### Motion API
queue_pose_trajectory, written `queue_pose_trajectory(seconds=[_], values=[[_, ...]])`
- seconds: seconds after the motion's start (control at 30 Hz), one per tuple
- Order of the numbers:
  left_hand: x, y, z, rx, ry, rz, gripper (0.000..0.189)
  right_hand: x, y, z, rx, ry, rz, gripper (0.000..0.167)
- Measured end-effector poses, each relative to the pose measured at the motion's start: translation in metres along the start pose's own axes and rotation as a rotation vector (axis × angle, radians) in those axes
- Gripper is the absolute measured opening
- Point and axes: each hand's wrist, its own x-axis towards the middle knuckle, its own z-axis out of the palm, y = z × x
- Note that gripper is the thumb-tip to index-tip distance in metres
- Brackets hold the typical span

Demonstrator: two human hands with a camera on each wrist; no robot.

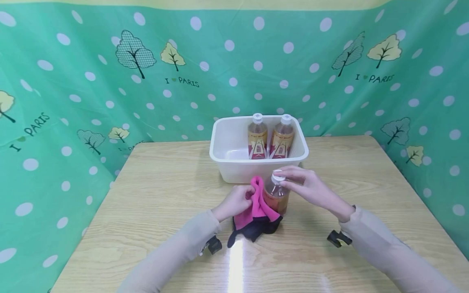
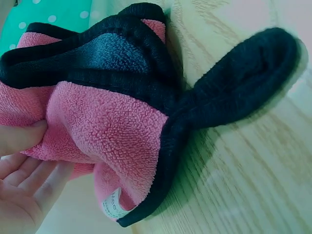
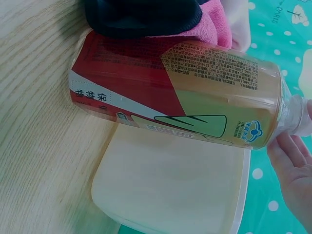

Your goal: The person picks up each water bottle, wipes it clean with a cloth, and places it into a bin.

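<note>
My left hand [image 1: 236, 201] pinches a pink cloth [image 1: 261, 203] with black edging, folded up beside a bottle. In the left wrist view the thumb presses the cloth [image 2: 112, 126] against the fingers; a black loop and a small white tag show on it. My right hand [image 1: 305, 185] grips the white cap of the clear plastic bottle [image 1: 277, 198], which stands upright on the table. Its red and tan label faces the right wrist view, where the bottle [image 3: 170, 92] has the cloth against its far side.
Behind the hands stands a white plastic bin [image 1: 238, 169] holding two labelled bottles, one left [image 1: 257, 138] and one right [image 1: 282, 140], in its right half. The light wooden table [image 1: 165, 183] meets a green dotted curtain [image 1: 205, 53] at the back and sides.
</note>
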Motion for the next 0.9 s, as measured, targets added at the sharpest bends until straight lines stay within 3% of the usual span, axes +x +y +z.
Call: queue_pose_trajectory(seconds=[0.23, 0.47, 0.67, 0.9], values=[[-0.002, 0.004, -0.003, -0.035, 0.002, -0.036, 0.024, 0.001, -0.001, 0.001, 0.005, -0.005, -0.009, 0.031], [-0.005, 0.022, -0.017, -0.138, 0.013, -0.045, 0.023, 0.001, 0.0, 0.001, 0.013, 0.004, -0.01, 0.03], [-0.006, 0.037, -0.027, -0.154, 0.057, 0.006, 0.02, 0.0, 0.001, 0.0, 0.013, 0.008, -0.005, 0.03], [-0.005, 0.042, -0.028, -0.13, 0.084, 0.074, 0.02, -0.001, 0.001, 0.0, 0.029, 0.007, 0.021, 0.03]])
